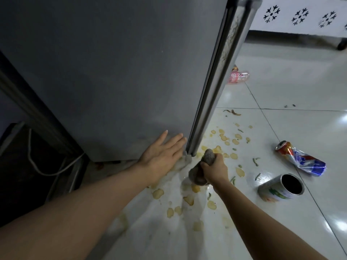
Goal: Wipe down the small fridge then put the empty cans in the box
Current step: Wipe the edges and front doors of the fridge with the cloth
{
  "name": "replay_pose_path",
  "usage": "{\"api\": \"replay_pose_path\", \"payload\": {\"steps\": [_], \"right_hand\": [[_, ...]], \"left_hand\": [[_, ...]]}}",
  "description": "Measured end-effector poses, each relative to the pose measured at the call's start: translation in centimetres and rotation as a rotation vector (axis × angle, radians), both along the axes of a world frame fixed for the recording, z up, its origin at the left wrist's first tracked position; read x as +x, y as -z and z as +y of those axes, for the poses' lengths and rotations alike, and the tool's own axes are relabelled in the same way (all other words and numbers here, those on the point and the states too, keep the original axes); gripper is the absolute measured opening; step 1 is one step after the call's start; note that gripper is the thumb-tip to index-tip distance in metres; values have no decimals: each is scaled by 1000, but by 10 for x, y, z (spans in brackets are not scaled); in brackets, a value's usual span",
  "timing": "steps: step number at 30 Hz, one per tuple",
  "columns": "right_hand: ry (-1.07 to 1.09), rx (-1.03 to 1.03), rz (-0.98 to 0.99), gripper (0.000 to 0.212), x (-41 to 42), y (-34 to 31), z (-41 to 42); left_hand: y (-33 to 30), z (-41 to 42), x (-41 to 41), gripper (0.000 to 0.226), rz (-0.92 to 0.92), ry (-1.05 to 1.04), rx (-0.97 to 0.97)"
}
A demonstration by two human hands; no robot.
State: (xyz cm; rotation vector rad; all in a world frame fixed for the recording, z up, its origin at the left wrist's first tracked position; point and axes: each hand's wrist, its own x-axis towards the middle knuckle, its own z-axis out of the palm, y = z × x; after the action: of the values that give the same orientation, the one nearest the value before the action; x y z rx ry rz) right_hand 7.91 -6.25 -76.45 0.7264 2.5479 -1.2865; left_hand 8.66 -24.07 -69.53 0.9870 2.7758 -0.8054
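left hand (pixel 163 154) flat, fingers spread, pressed on fridge (pixel 112 72) side near bottom corner. right hand (pixel 214 168) fisted round grey cloth (pixel 199 175) just beside that corner; crushed can (pixel 300 160) and open can (pixel 281 187) well right on floor.

Grey fridge (pixel 116 72); brownish-grey cloth (pixel 201 166); white tiled floor (pixel 300 119) with yellow splotches; crushed can (pixel 300 159) red, white and blue; pink bottle (pixel 237 76).
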Motion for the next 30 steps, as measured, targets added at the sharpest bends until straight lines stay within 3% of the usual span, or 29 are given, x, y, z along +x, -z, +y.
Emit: {"api": "replay_pose_path", "payload": {"steps": [10, 19, 24, 30], "right_hand": [[-38, -45, -87, 42, 37, -126, 22], [49, -63, -124, 52, 82, -323, 86], [88, -18, -131, 46, 88, -426, 124], [73, -52, -93, 43, 78, -534, 177]], "left_hand": [[-97, 39, 34, 63, -200, -110, 111], [-287, 81, 61, 78, -319, -137, 113], [-388, 116, 60, 87, -378, -158, 144], [-485, 164, 39, 87, -318, -196, 226]]}}
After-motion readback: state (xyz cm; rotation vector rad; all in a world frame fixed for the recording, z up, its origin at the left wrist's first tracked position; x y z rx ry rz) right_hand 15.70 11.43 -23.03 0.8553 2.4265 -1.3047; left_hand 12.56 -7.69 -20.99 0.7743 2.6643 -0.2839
